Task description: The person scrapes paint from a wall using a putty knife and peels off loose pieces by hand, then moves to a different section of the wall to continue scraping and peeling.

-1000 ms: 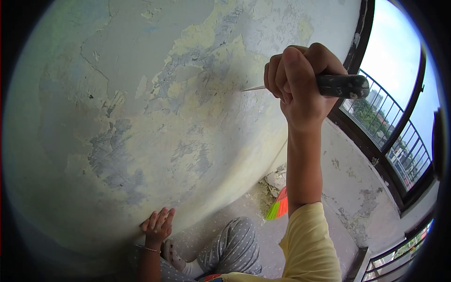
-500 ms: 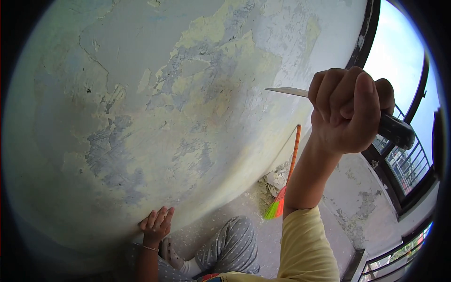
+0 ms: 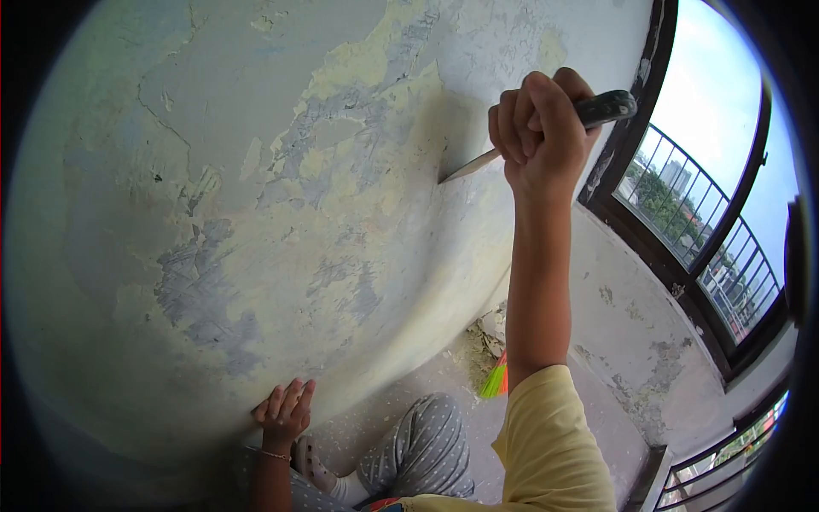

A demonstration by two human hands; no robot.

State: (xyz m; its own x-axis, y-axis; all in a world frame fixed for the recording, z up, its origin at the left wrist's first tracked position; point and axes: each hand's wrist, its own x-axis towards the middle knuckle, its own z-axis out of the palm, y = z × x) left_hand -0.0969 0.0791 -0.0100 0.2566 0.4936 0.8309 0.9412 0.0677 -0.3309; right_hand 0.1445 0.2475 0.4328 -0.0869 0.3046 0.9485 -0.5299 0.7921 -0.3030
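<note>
My right hand [image 3: 546,128] is wrapped round the black handle of a scraper [image 3: 469,166], whose thin metal blade is seen nearly edge-on. The blade's tip meets, or is very close to, the wall [image 3: 281,239]; its shadow falls there. Paint has come off this wall in patches, leaving grey and yellowish areas with scratch marks. Low down, my left hand [image 3: 285,410] rests with its fingers stretched out against the wall. A bracelet is on that wrist.
A broom [image 3: 494,380] with green and orange bristles is partly hidden behind my right arm. Rubble [image 3: 488,337] lies in the corner. My bent leg [image 3: 418,444] is below, on the speckled floor. Dark-framed windows [image 3: 682,273] with railings outside stand at right.
My right hand has moved up and left with the scraper, bringing the blade tip to the wall and tilting it downward. My left hand has hardly moved.
</note>
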